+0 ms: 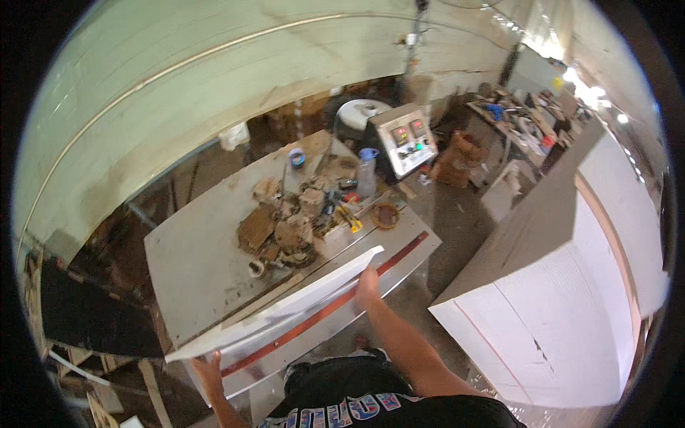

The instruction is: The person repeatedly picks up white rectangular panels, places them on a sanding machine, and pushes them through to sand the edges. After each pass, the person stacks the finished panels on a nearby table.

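A long white strip [285,308] with a folded-looking edge lies slantwise along the near side of a grey worktable [193,257]. My left hand [207,371] grips its left end, thumb up against the near face. Near the other end, my right hand [367,287] is closed around the edge, with most of its fingers hidden. Just below the strip runs a reddish-brown band [307,329] on a pale, shiny panel; it extends right past my right hand. Whether panel and strip are joined, I cannot tell.
Brown scraps [285,225], a clear bottle with a blue top [367,175], a tape roll [257,269] and a small brown bowl [386,215] sit on the table. Behind stands a control box [403,143] with lit displays. Large white panels [542,321] stand at right.
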Available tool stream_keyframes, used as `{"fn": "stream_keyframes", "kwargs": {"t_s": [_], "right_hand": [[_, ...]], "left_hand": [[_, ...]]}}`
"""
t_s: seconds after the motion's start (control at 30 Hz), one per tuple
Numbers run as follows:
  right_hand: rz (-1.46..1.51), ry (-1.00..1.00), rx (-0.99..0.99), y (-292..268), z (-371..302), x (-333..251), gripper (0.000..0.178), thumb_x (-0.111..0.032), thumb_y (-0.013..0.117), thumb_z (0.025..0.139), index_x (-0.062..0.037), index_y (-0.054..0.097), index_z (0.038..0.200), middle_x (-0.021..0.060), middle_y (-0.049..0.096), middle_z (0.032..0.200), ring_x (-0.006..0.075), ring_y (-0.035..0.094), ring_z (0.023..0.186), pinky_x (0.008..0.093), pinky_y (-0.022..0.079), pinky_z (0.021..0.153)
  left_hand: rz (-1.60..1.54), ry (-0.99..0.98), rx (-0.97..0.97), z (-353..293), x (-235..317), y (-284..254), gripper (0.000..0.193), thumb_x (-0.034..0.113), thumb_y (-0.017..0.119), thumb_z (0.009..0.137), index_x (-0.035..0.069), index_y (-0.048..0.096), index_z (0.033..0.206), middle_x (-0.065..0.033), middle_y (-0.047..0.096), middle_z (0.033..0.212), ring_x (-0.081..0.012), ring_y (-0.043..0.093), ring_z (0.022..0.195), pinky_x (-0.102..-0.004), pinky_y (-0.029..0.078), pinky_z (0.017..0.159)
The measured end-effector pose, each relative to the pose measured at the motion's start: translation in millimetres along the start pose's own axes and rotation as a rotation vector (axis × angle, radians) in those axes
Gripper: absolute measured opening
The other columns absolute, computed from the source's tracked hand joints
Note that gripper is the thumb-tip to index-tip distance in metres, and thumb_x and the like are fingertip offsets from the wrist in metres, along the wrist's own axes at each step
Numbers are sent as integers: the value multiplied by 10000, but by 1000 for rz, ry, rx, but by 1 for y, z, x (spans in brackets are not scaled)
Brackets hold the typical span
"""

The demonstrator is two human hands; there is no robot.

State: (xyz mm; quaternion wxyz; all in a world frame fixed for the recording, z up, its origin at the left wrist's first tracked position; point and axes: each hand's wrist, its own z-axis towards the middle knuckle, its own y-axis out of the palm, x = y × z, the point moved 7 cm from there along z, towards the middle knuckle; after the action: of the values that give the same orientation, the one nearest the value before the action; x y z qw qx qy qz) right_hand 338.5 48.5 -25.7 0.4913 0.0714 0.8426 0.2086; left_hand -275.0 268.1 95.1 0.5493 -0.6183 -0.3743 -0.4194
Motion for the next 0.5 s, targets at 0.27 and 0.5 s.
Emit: {"fn": "stream_keyframes", "kwargs": {"t_s": [0.27,0.5], "right_hand": [[-1,-239,379,-5,-65,-70,598,-510,584,1109,45,802,1146,139,772,1007,276,683,908,456,541,839],[-75,-165,558,-105,-259,-105,686,-610,519,1136,29,762,1080,81,687,958,201,588,917,416,472,842]], "left_hand": [[452,98,8,84,-81,8,758,371,831,1039,-97,522,1550,-302,639,1521,-430,684,1292,-550,555,1099],[-257,322,-500,131,60,64,693,111,882,991,-139,529,1533,-273,707,1369,-347,734,1177,-437,662,927]]}}
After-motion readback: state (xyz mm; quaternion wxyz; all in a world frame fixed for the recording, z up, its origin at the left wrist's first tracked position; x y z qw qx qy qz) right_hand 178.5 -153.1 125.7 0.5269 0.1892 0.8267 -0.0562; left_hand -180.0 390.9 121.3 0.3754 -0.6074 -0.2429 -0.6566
